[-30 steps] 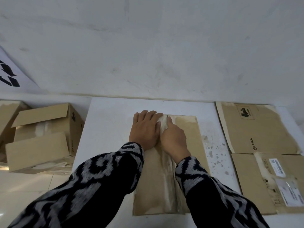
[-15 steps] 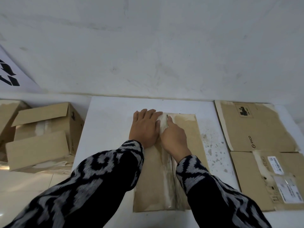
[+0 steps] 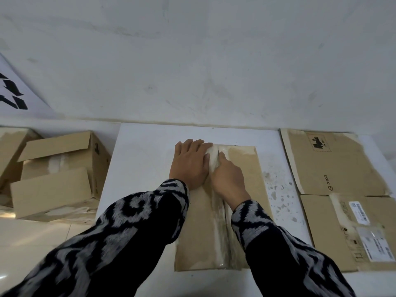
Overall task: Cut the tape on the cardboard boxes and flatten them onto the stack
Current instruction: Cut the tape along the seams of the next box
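We saw a brown cardboard box (image 3: 244,189) with a pale, glossy strip of tape (image 3: 214,159) down its middle, lying on a white table (image 3: 141,159) flecked with brownish spots. Our sleeves (image 3: 132,228) were black with a grey swirling pattern. The flattened boxes (image 3: 334,166) to the right were brown, with black print and white labels. The wall (image 3: 214,61) was greyish white, and a white sheet (image 3: 15,97) bore black marks.
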{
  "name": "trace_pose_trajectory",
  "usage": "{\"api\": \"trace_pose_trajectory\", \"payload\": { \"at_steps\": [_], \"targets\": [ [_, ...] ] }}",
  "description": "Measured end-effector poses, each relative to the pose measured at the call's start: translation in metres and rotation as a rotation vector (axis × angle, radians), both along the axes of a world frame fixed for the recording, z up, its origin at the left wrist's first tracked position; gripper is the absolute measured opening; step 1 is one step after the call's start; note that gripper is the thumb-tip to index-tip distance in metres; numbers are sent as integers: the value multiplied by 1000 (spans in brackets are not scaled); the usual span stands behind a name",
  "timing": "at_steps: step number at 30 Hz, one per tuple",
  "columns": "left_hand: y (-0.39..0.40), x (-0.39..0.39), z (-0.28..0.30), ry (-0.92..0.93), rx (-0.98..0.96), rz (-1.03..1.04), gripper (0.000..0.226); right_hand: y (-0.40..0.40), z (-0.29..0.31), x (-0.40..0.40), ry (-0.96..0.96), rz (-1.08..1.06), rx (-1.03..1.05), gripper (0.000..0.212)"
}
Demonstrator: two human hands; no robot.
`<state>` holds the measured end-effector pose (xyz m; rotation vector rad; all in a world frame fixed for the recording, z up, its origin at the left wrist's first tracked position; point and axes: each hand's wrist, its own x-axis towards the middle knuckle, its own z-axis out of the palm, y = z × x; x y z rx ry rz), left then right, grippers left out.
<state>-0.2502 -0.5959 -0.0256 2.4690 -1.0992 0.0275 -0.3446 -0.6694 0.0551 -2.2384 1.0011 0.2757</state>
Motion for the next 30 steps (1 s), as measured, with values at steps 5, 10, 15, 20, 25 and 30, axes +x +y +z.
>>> {"api": "trace_pose_trajectory", "payload": {
  "at_steps": [5, 10, 15, 20, 25, 30],
  "targets": [
    [1, -1, 1, 6, -5, 0, 44, 1, 5, -5, 63, 47, -5, 66],
    [0, 0, 0, 24, -2, -1, 44, 2, 11, -14, 49, 62, 25, 63],
    [0, 0, 0, 18, -8, 0, 47, -7, 7, -34, -115, -140, 262, 69],
    [1, -1, 2, 15, -27, 0, 47, -1, 5, -49, -165, -46, 50, 54],
    [1, -2, 1, 14, -32, -3, 44, 5, 3, -44, -74, 5, -103, 53],
    [1, -1, 0, 7, -26, 2, 44, 2, 9, -44, -2, 53, -171, 52]
  ]
}}
